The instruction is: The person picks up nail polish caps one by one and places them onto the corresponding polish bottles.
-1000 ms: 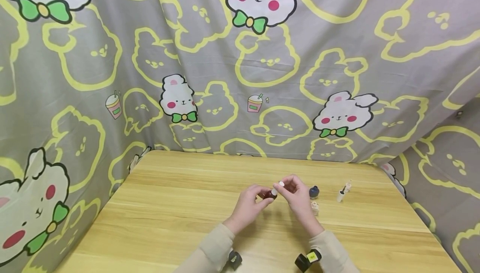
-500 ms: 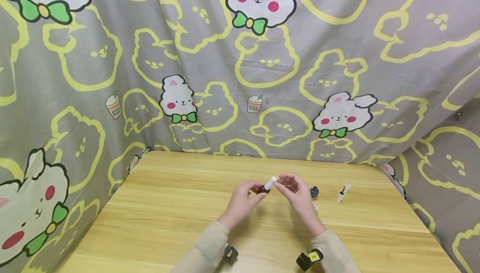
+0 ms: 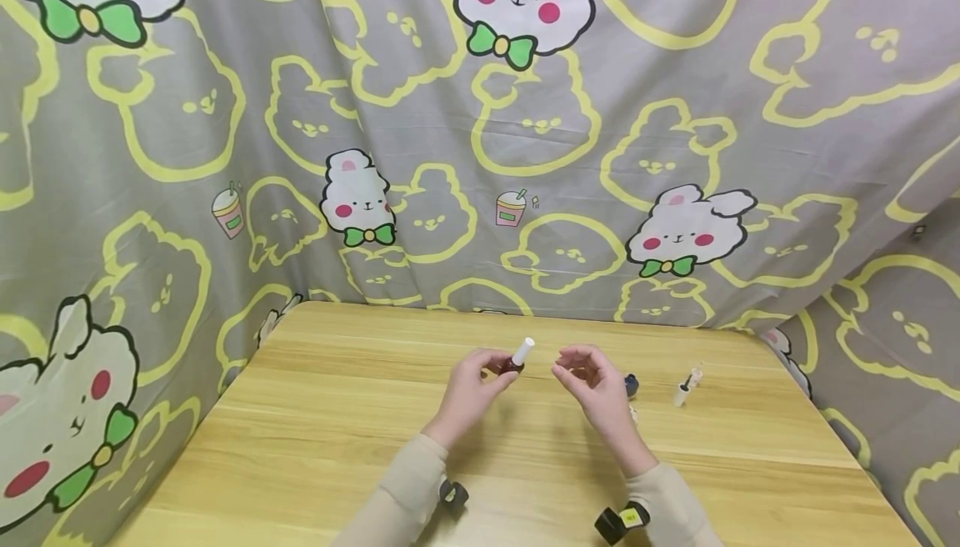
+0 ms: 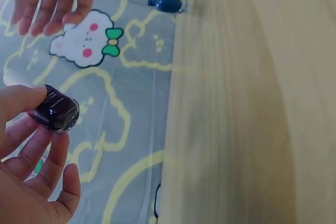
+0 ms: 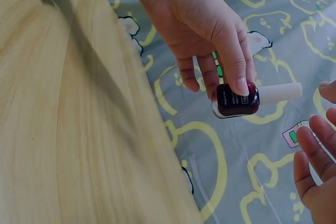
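My left hand (image 3: 467,390) holds a dark red nail polish bottle (image 5: 236,101) by its glass body, between thumb and fingers. A long white cap (image 5: 282,92) sits on the bottle and points up and to the right in the head view. Printed lettering shows on the dark glass (image 4: 56,107) in the left wrist view. My right hand (image 3: 597,384) is a short way to the right of the cap, apart from it. Its fingers (image 5: 315,148) are loosely bent, with nothing between them. Both hands are raised over the wooden table (image 3: 360,430).
Right of my right hand stands a small dark blue bottle (image 3: 632,384), partly hidden by the hand. Farther right lie a white cap with a dark brush (image 3: 681,395) and a small clear bottle (image 3: 696,376). A patterned grey curtain (image 3: 435,280) hangs behind the table.
My right hand has let go of the white cap, which stays on the bottle. My left hand has moved the bottle up and left, away from the right hand.
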Demonstrator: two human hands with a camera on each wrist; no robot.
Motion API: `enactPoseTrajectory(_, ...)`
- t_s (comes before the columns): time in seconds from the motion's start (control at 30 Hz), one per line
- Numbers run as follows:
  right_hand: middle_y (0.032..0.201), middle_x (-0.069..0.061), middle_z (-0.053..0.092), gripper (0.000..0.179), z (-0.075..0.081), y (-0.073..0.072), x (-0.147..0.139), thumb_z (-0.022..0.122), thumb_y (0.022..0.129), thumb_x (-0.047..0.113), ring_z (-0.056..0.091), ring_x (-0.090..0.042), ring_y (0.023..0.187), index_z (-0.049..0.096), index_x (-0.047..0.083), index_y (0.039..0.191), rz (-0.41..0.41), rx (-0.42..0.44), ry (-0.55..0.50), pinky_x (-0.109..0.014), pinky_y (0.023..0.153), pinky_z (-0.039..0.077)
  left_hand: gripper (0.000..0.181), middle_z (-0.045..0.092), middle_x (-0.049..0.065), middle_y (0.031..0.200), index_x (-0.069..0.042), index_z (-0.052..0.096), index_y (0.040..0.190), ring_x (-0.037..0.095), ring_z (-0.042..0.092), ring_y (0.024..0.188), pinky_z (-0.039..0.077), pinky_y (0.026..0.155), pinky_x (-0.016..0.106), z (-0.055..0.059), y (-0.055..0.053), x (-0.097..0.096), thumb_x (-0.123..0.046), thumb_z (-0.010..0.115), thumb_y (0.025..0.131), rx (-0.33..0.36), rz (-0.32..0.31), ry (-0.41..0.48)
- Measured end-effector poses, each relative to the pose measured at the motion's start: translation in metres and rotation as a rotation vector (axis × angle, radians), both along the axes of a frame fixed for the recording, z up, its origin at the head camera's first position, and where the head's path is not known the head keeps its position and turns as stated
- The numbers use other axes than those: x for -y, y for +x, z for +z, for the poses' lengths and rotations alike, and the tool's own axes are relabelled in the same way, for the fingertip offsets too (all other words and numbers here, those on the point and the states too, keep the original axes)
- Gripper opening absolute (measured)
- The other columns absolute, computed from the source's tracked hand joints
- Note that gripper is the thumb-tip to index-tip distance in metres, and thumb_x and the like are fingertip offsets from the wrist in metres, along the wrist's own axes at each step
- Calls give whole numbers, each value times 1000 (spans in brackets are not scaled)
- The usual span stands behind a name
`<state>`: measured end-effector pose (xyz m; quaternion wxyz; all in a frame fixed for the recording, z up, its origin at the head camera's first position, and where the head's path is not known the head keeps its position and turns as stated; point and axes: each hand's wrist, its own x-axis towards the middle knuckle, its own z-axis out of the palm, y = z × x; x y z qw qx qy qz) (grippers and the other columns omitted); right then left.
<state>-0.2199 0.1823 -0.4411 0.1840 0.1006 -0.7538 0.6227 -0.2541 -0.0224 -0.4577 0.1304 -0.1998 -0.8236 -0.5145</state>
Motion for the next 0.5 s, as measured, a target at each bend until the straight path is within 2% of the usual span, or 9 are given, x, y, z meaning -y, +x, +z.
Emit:
enactPoseTrajectory(0.27, 99, -16, 66, 23, 4, 6, 2, 73, 86, 6, 62, -3, 89, 62, 1, 106, 29, -72, 27, -18, 80, 51, 24, 72, 0, 95, -15, 73, 106, 15, 64, 87, 47, 78, 37, 3, -6, 12, -21, 77, 83, 12, 40, 40)
enactPoseTrajectory(0.5, 97, -20, 66, 22, 9, 9, 8, 71, 82, -7, 61, -3, 85, 63, 0, 101, 34, -134, 70, -20, 78, 52, 23, 72, 1, 97, -15, 73, 106, 16, 64, 89, 48, 79, 38, 1, -18, 24, -21, 77, 83, 38, 71, 61)
